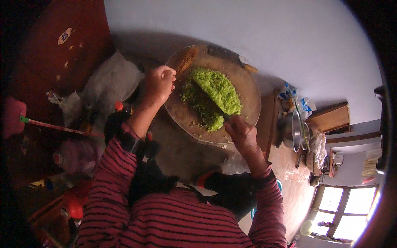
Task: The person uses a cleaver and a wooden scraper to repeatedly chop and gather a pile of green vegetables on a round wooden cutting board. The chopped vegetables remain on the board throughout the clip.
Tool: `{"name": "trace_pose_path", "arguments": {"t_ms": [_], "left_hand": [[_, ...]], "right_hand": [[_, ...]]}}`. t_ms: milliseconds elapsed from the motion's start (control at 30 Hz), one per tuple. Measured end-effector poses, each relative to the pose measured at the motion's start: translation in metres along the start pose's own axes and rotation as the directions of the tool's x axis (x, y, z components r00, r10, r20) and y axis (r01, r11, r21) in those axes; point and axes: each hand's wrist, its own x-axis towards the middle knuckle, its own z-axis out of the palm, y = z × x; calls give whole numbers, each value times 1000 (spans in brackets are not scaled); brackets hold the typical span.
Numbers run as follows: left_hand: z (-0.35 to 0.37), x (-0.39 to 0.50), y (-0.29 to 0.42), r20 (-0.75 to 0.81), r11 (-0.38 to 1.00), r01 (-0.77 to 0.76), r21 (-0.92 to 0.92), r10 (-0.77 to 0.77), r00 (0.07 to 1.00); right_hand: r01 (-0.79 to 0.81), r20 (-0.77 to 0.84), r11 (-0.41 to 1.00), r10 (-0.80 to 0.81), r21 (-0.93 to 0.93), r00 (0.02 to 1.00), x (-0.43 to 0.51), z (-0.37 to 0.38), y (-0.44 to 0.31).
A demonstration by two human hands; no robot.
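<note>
A mound of finely chopped green vegetable lies on a round wooden chopping board. My right hand grips the handle of a kitchen knife. Its dark blade runs through the chopped greens, away from me and to the left, and its lower edge is hidden among them. My left hand is at the left rim of the board, its fingers curled in, with nothing visible in it. Behind the greens, a dark cleaver with a wooden handle lies at the board's far edge.
A brown, rough object rests on the board near my left hand. The wall rises just behind the board. Left are a pale plastic bag, a pink fly swatter and a large bottle. Metal bowls stand right.
</note>
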Motion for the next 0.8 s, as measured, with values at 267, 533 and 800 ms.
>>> {"name": "trace_pose_path", "arguments": {"t_ms": [267,533,800], "left_hand": [[2,0,-4,-6,994,-30,107,31,1000],[1,2,-9,10,1000,-20,24,20,1000],[5,1,-8,19,1000,15,-5,-15,1000]], "right_hand": [[-42,-120,999,40,-18,992,12,4,4],[-226,-72,971,232,82,970,15,-1,21],[-227,11,974,227,-12,974,18,14,23]]}}
